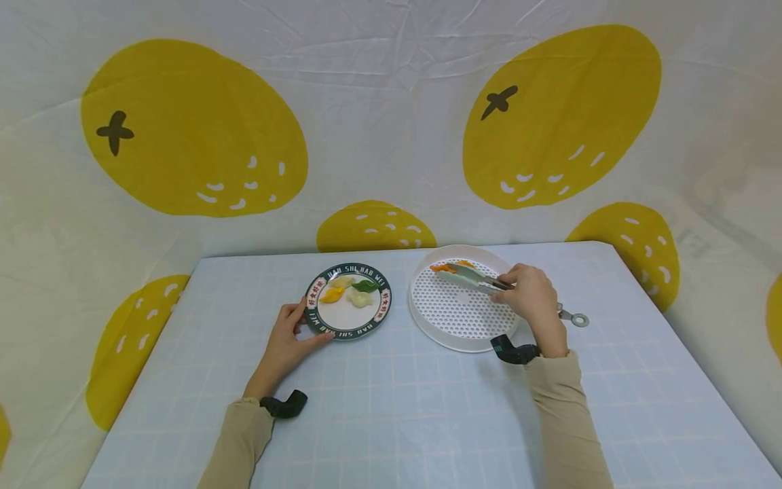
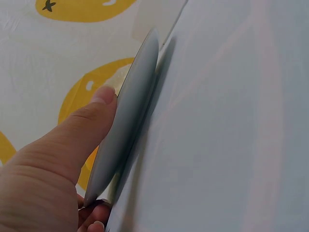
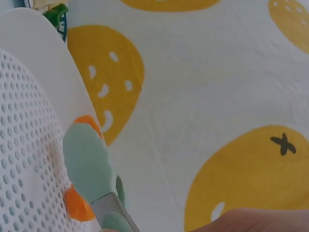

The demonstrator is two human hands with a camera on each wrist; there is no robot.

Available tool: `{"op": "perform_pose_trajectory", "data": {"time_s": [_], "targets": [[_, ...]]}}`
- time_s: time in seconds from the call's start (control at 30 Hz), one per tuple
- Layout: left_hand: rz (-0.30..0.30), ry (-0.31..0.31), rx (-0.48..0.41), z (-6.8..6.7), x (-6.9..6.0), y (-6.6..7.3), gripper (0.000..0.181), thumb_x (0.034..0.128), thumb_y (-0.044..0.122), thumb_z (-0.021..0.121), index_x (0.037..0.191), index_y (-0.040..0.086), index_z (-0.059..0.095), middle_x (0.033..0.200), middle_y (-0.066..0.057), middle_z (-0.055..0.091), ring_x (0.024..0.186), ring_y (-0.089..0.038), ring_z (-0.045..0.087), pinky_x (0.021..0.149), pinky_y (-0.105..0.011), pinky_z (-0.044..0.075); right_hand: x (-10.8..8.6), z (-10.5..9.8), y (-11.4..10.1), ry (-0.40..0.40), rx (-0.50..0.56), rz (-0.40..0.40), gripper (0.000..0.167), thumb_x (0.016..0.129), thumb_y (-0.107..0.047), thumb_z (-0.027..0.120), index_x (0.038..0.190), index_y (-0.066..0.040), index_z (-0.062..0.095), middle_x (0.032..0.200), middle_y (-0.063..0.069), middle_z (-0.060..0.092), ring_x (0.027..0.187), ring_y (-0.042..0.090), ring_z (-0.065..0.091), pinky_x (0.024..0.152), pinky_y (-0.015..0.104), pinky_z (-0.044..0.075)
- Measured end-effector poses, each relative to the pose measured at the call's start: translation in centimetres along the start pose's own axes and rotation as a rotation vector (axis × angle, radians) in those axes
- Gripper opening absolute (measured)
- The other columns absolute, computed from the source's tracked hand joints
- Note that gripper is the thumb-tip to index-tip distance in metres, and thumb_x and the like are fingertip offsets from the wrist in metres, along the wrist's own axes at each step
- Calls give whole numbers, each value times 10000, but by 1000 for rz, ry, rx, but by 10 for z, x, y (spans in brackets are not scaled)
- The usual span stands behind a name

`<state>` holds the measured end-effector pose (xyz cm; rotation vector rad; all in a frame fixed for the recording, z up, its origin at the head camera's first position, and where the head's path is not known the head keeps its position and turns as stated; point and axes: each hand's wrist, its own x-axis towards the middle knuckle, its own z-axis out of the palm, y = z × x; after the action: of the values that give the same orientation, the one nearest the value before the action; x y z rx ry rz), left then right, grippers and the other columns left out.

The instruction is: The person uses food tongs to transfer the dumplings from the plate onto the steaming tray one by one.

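Note:
My left hand [image 1: 292, 338] grips the lower left rim of a round plate [image 1: 345, 318] with a dark green lettered border. In the left wrist view, the thumb lies on the plate's rim [image 2: 128, 116] and some fingers show beneath its edge. Several small dumpling-like pieces lie on the plate, including a yellow one [image 1: 332, 295] and a green one [image 1: 365, 286]. My right hand [image 1: 533, 293] holds tongs [image 1: 482, 277] with pale green tips over a white perforated steamer tray [image 1: 452, 343]. An orange piece [image 3: 88, 123] shows past the tips; whether they pinch it is hidden. Another orange piece [image 3: 78, 204] lies beside them.
Plate and tray stand side by side near the far edge of a table [image 1: 391, 421] with a pale blue checked cover. Behind rises a white cloth [image 1: 391, 136] printed with large yellow fruit. The tongs' ringed end [image 1: 579, 319] sticks out right of my wrist.

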<state>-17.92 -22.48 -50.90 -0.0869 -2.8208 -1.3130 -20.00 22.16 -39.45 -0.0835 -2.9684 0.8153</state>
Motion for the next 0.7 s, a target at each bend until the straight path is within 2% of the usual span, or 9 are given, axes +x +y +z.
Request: {"op": "perform_pose_trajectory", "data": {"time_s": [0.33,0.7], "targets": [[-8,-5,-3,-1,-2,5,1088,751,527,825,1556,40,279,1319,-124,401,1027,-244,414,839,-388,390,2,1,0,-60,-9,58,440,737,-120,851,1126,44,725,1112,173,656,977,365,561,712,441,421],[-7,-6,-6,-1,-2,5,1089,751,533,823,1558,45,277,1325,-120,399,1030,-240,414,838,-386,390,0,-1,-2,-82,-10,60,506,736,-148,852,1178,45,698,1197,195,636,1039,390,557,752,485,440]]}}
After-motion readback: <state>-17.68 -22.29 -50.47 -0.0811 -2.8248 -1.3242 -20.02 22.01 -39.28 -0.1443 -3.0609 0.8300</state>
